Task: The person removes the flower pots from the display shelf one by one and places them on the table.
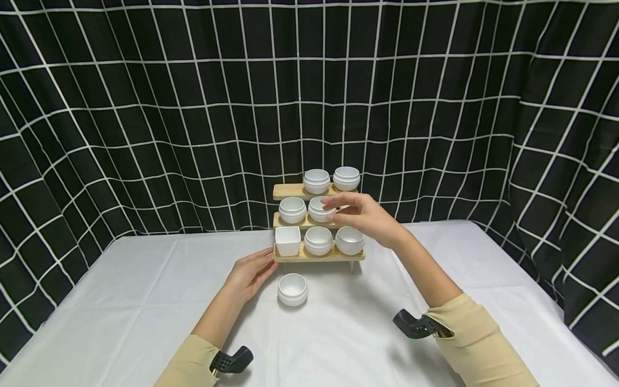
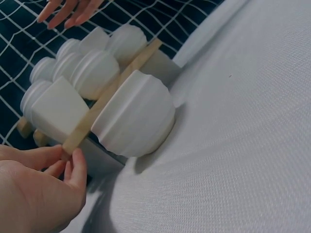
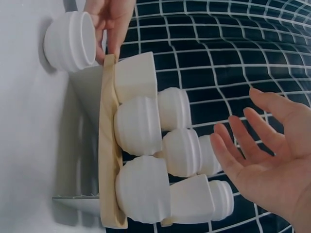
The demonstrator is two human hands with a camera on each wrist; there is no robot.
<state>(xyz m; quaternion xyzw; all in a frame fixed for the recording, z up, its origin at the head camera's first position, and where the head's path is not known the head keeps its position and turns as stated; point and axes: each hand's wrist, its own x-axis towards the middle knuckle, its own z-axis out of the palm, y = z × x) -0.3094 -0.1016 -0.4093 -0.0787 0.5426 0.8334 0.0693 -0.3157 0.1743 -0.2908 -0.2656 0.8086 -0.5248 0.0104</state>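
Observation:
A three-tier wooden display stand [image 1: 333, 257] holds small white bowls. My left hand [image 1: 249, 273] pinches the left end of its lowest board [image 2: 77, 136] between thumb and fingers. On that board sit a square bowl [image 1: 287, 242] and two round bowls, one of them in the middle [image 1: 318, 242]. My right hand [image 1: 367, 217], fingers spread and holding nothing, hovers by the right side of the middle tier. It hides a second square bowl [image 3: 192, 199] from the head view. A loose round bowl [image 1: 292, 291] stands upright on the cloth before the stand.
Two round bowls stand on the top board, one at its right end [image 1: 346, 178], with bare wood [image 1: 288, 191] at its left. A white cloth [image 1: 145, 290] covers the table. Behind hangs a black curtain [image 1: 193, 123] with a white grid.

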